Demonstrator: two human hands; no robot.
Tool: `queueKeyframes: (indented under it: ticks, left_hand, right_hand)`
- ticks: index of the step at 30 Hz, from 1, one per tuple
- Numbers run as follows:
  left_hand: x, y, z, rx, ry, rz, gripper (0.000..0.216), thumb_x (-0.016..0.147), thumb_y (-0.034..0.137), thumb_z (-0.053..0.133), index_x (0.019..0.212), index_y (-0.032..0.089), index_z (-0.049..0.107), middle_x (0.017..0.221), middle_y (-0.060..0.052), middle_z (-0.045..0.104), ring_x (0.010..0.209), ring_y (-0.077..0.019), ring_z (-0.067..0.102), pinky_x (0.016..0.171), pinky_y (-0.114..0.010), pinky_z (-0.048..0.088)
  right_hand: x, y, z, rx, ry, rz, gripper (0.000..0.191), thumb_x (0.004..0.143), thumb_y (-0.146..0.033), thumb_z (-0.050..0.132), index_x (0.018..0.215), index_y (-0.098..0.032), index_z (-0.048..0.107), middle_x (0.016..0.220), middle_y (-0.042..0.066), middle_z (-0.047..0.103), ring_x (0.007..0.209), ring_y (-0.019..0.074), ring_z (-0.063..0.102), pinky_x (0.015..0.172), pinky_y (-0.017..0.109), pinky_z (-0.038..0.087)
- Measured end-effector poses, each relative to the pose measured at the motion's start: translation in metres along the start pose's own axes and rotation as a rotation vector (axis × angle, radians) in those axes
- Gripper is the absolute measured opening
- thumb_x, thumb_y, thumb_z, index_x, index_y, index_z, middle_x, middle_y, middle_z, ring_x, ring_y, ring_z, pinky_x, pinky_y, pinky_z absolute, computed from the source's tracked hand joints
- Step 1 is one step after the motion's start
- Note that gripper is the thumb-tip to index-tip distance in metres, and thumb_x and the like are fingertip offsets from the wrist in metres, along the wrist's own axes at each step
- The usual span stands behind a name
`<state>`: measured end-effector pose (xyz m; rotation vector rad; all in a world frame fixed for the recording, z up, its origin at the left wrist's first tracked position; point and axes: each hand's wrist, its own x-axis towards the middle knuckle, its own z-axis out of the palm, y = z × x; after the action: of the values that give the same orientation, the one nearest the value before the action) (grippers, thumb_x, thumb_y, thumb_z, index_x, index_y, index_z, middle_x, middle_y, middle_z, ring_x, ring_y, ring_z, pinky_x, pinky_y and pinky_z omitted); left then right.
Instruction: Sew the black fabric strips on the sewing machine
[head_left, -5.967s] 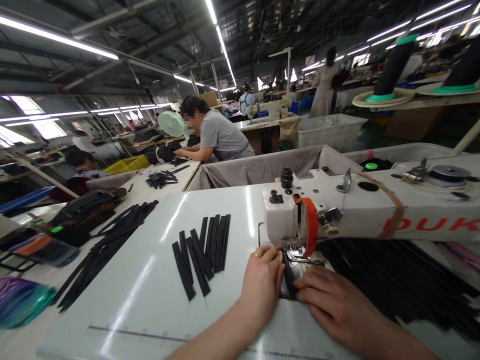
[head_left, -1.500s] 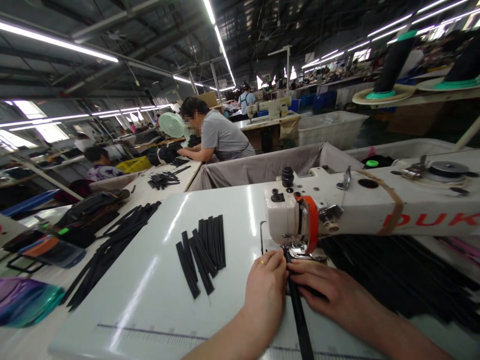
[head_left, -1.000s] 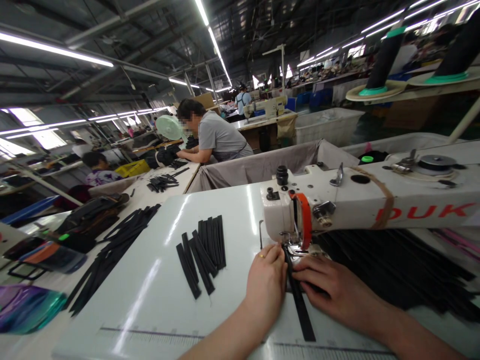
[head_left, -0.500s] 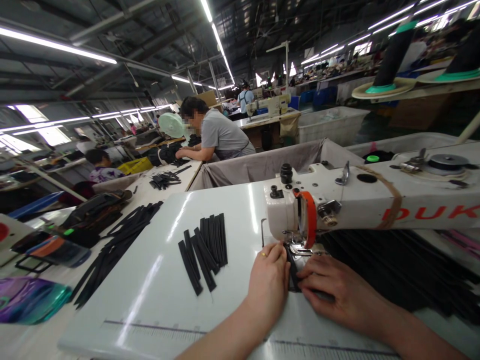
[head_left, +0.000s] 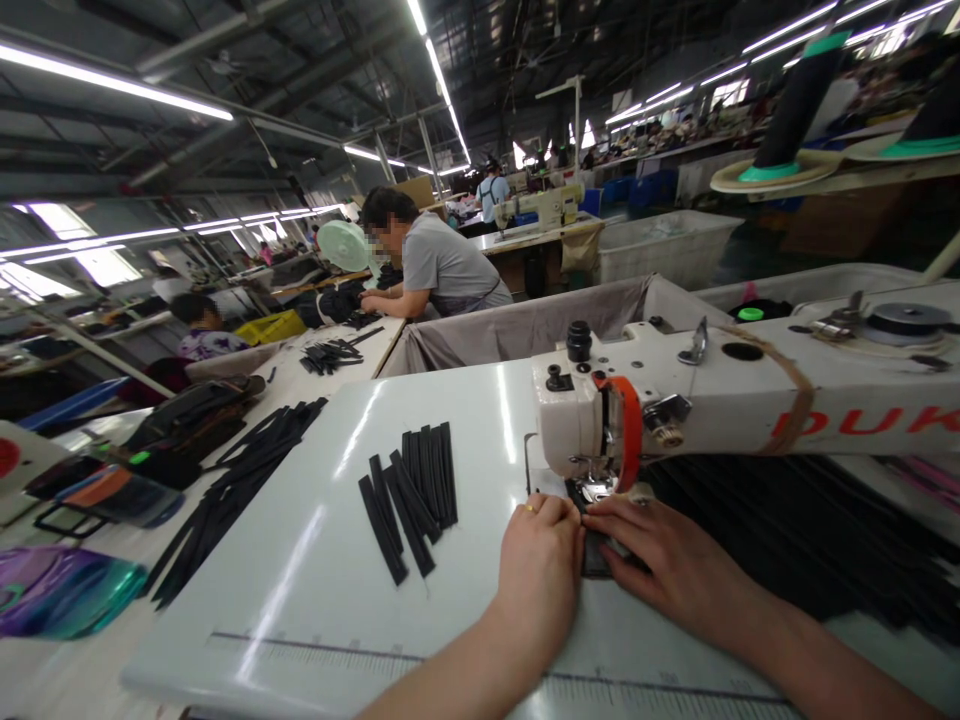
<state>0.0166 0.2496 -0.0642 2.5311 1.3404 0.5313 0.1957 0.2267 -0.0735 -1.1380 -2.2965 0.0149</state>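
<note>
My left hand (head_left: pixel 541 570) and my right hand (head_left: pixel 667 565) lie side by side on the white machine table (head_left: pixel 315 560), fingers pressed down on a short black strip (head_left: pixel 595 553) just in front of the presser foot (head_left: pixel 596 490) of the white sewing machine (head_left: pixel 712 405). Only the strip's near end shows between my hands. A ring sits on a left finger. A loose group of several black strips (head_left: pixel 412 495) lies to the left of my left hand.
A heap of black strips (head_left: pixel 795 540) fills the space under the machine arm on the right. Long black strips (head_left: pixel 232 490), a dark bag (head_left: pixel 187 420) and a teal pouch (head_left: pixel 60 595) lie at left. A seated person in grey (head_left: pixel 442 270) works at the table ahead.
The long strip that trailed toward me has been drawn under the foot; only a short end is left between my hands, which have closed together near the needle.
</note>
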Motion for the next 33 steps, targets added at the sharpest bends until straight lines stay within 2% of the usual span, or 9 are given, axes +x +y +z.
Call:
queueKeyframes:
  ticks: [7,12,19,23,25,27,29,31,33]
  left_hand:
    - [0.002,-0.003,0.001,-0.029,0.065,0.039,0.018,0.091,0.014,0.050,0.081,0.017,0.065,0.086,-0.005,0.066,0.085,-0.0220,0.058,0.076,-0.037,0.050]
    - [0.006,-0.004,0.001,-0.032,0.052,0.054,0.019,0.091,0.013,0.049,0.079,0.015,0.064,0.084,-0.006,0.066,0.084,-0.0223,0.058,0.078,-0.037,0.050]
    - [0.002,-0.003,0.008,-0.018,0.073,0.096,0.016,0.085,0.008,0.052,0.078,0.015,0.064,0.084,-0.007,0.066,0.083,-0.0232,0.058,0.077,-0.037,0.050]
    - [0.005,-0.006,0.006,-0.165,0.097,-0.004,0.012,0.078,0.008,0.056,0.077,0.017,0.063,0.085,-0.006,0.065,0.086,-0.0237,0.057,0.079,-0.038,0.048]
    - [0.011,-0.009,0.001,-0.248,0.121,-0.113,0.011,0.076,0.015,0.064,0.086,0.017,0.064,0.093,-0.008,0.065,0.093,-0.0256,0.057,0.083,-0.041,0.048]
    - [0.018,-0.014,-0.003,-0.311,0.131,-0.162,0.039,0.072,0.026,0.074,0.109,0.017,0.063,0.115,-0.011,0.062,0.110,-0.0299,0.053,0.096,-0.046,0.044]
    - [0.023,-0.019,-0.006,-0.321,0.092,-0.122,0.061,0.070,0.037,0.078,0.125,0.022,0.058,0.136,-0.012,0.052,0.129,-0.0340,0.041,0.109,-0.051,0.034]
    - [0.025,-0.023,-0.006,-0.296,0.032,-0.067,0.056,0.073,0.046,0.074,0.125,0.030,0.061,0.145,-0.007,0.047,0.139,-0.0354,0.029,0.117,-0.053,0.022]
    - [0.025,-0.027,-0.005,-0.266,0.000,-0.059,0.049,0.074,0.049,0.071,0.120,0.034,0.064,0.147,-0.004,0.046,0.143,-0.0358,0.025,0.118,-0.056,0.017]
  right_hand:
    - [0.000,-0.001,0.002,-0.066,0.030,-0.046,0.025,0.094,-0.017,0.046,0.112,-0.018,0.064,0.106,0.008,0.069,0.090,0.0215,0.066,0.076,0.037,0.056]
    - [0.002,-0.003,0.001,-0.078,0.024,-0.037,0.026,0.093,-0.016,0.045,0.111,-0.017,0.064,0.104,0.008,0.069,0.087,0.0210,0.067,0.071,0.034,0.056]
    - [-0.004,0.001,0.005,-0.103,0.043,-0.050,0.028,0.090,-0.013,0.044,0.110,-0.020,0.063,0.103,0.006,0.070,0.088,0.0192,0.069,0.077,0.033,0.058]
    - [-0.007,0.006,0.008,-0.200,0.104,-0.107,0.030,0.090,-0.013,0.042,0.109,-0.020,0.064,0.103,0.005,0.072,0.091,0.0183,0.069,0.079,0.030,0.057]
    - [-0.009,0.011,0.007,-0.266,0.162,-0.116,0.031,0.091,-0.013,0.041,0.109,-0.021,0.065,0.102,0.005,0.072,0.090,0.0183,0.069,0.078,0.030,0.056]
    - [-0.012,0.020,0.003,-0.367,0.255,-0.065,0.032,0.093,-0.015,0.038,0.105,-0.020,0.067,0.100,0.006,0.072,0.088,0.0205,0.068,0.077,0.033,0.055]
    - [-0.015,0.030,-0.001,-0.473,0.314,0.025,0.033,0.094,-0.018,0.036,0.100,-0.020,0.068,0.096,0.009,0.072,0.084,0.0233,0.068,0.073,0.036,0.056]
    - [-0.019,0.040,-0.003,-0.532,0.309,0.099,0.034,0.094,-0.021,0.035,0.097,-0.020,0.069,0.090,0.009,0.072,0.077,0.0235,0.068,0.068,0.036,0.056]
    - [-0.022,0.048,-0.004,-0.548,0.289,0.135,0.035,0.094,-0.023,0.035,0.097,-0.019,0.070,0.086,0.009,0.071,0.075,0.0224,0.068,0.067,0.035,0.056]
